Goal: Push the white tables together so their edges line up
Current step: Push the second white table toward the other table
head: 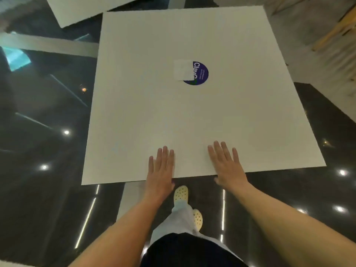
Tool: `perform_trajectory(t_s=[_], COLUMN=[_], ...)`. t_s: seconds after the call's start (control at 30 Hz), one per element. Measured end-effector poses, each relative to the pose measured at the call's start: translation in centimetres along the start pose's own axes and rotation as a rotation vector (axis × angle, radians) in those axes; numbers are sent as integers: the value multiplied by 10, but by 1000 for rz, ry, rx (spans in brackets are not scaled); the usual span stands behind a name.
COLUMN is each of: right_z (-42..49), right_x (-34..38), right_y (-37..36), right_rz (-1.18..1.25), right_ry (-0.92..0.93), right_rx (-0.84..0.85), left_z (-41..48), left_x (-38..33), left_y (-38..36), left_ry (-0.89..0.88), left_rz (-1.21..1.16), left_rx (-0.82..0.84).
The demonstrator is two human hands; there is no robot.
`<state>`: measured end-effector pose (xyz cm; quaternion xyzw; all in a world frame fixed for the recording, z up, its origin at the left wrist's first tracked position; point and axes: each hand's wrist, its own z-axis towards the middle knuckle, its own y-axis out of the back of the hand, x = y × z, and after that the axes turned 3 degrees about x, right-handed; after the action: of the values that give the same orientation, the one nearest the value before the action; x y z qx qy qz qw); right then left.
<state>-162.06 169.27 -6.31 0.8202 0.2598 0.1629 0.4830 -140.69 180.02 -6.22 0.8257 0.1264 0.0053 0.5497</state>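
Note:
A square white table (pixel 146 116) fills the middle of the head view, with a round blue sticker (pixel 201 73) and a white label near its centre. My left hand (pixel 160 170) and my right hand (pixel 226 163) lie flat on its near edge, fingers spread on the top, thumbs hooked over the rim. A second white table (pixel 81 10) shows at the top left, turned at an angle. A gap of dark floor separates its corner from the far left corner of the near table.
Glossy black floor (pixel 42 112) with pale strips surrounds the tables. A pale wall (pixel 317 60) and wooden furniture legs (pixel 335 33) stand at the right. My feet in yellow clogs (pixel 181 193) are just below the near edge.

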Motion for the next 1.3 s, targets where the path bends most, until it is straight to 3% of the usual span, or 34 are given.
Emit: perform_trajectory(t_s=[0.07,0.23,0.47,0.57,0.87,1.3], right_z=[10,14,24,28,40,57], right_x=[-10,-25,-31,-39,-113,-195], right_y=[-5,-22,-33,-30,-22,11], right_rz=[-16,39,13,-26,-171,-281], right_ry=[23,102,238,318,493,513], right_rx=[34,-87,-339,-372,-325,-96], left_z=[13,27,29,30,39,66], left_x=[10,16,12,4,-68,-159], left_y=[1,-9,-18,-17,-17,-18], left_ry=[6,27,-2,64,183,342], left_rz=[14,46,126,126,44,33], left_rx=[54,76,-52,-114,6,66])
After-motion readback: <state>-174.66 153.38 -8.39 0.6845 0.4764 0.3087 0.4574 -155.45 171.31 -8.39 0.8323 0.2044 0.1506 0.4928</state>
